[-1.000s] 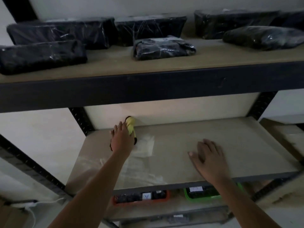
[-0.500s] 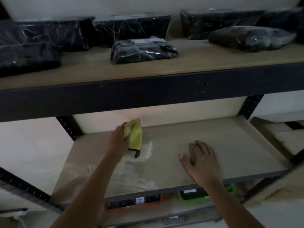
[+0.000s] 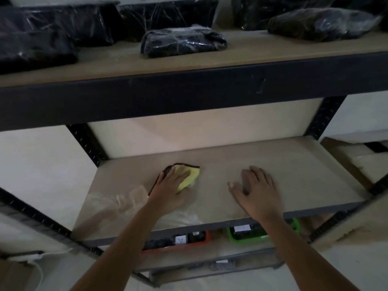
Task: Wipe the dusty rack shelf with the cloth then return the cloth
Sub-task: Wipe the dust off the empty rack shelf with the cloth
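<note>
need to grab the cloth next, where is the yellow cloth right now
In the head view the yellow cloth lies left of centre on the middle shelf, under the left hand, with the right hand flat to its right.

Dim, flat indoor light with a greyish cast. The brightest area is the pale wall (image 3: 199, 131) behind the rack. Wrapped dark bundles (image 3: 184, 42) above show small plastic glints. The whole frame is soft, and the wide lens bends the uprights (image 3: 326, 116) outward.
</note>
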